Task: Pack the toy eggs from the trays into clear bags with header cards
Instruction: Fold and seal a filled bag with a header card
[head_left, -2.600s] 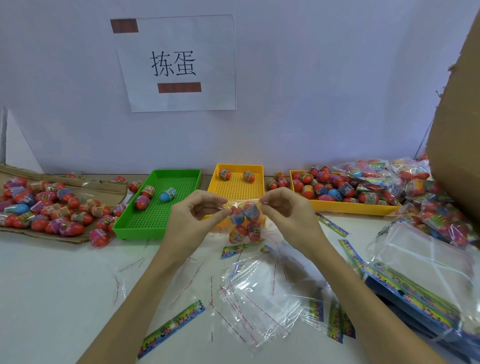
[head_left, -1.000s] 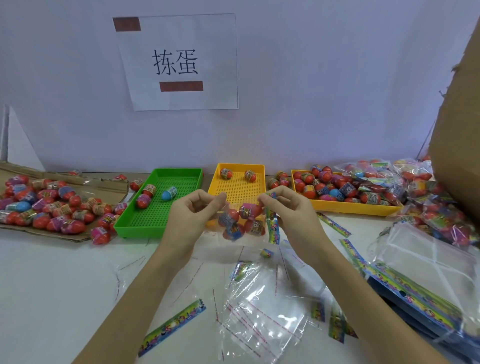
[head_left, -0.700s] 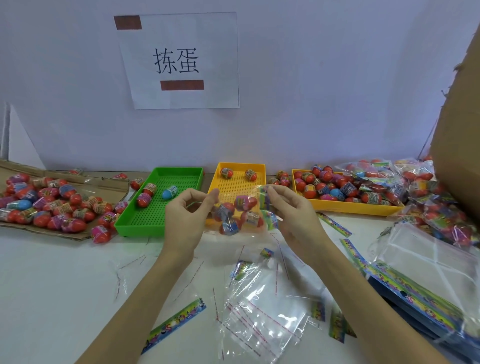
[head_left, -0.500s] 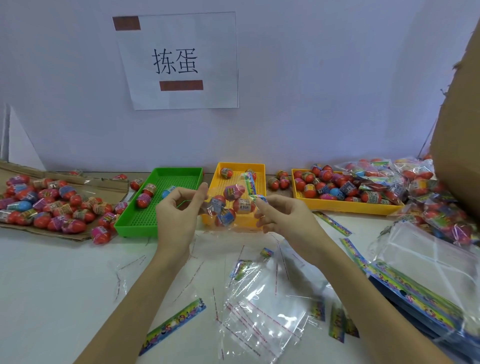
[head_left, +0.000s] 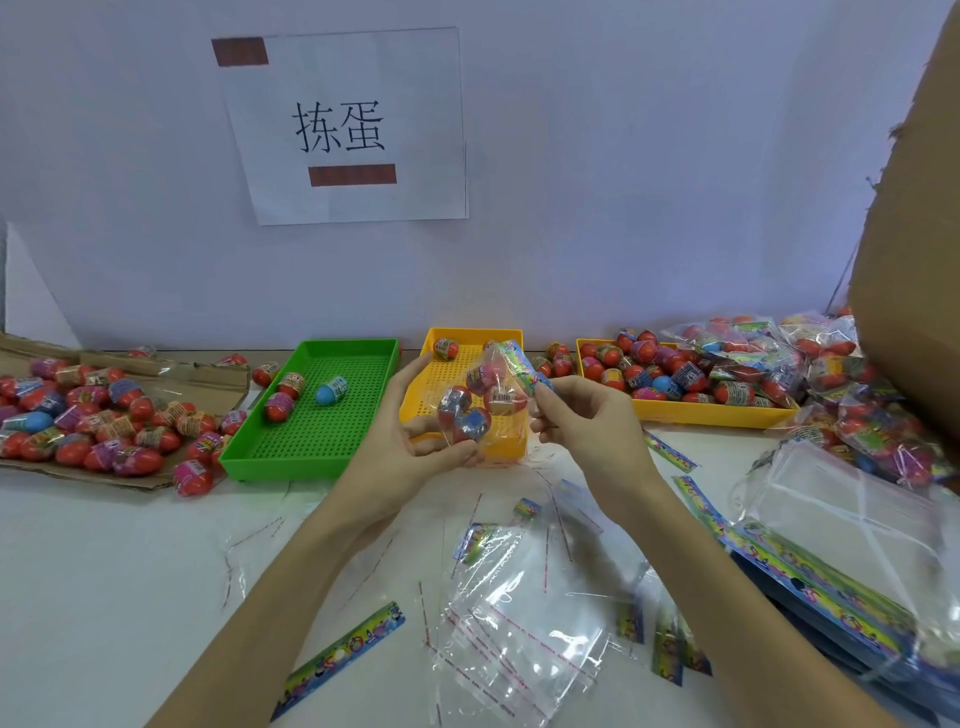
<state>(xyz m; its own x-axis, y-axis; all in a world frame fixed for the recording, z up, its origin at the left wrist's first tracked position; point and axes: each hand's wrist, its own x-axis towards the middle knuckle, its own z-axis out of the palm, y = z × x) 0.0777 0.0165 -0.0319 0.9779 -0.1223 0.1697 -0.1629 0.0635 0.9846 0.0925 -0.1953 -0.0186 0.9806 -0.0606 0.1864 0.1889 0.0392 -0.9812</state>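
Head view: the left hand (head_left: 410, 441) cups a filled bag (head_left: 480, 402) from below and the left, thumb and fingers curled under its low end where several eggs (head_left: 465, 415) bunch together. The right hand (head_left: 582, 421) pinches the bag's upper right corner, thumb and forefinger pressed together on the header card (head_left: 522, 366), which runs as a bright strip slanting up and away to the left. So the bag's long axis lies on a diagonal, eggs low and near the left hand, card high and far by the right, and the whole thing hangs in the air above the near edge of the yellow tray (head_left: 467, 374). The right hand is the nearer one to the card end, so I judge that any sealing or folding of the top falls to it while the left steadies the load. Whether the mouth is already closed I cannot tell. Beyond the hands, the yellow tray holds only a couple of loose eggs at its far edge; the green tray (head_left: 322, 415) to its left holds a few. A second yellow tray (head_left: 711, 410) to the right is heaped with eggs, and finished packs (head_left: 872, 415) pile up at the far right. Near the person, empty bags (head_left: 519, 623) and loose cards (head_left: 337, 654) lie scattered on the table (head_left: 104, 597).
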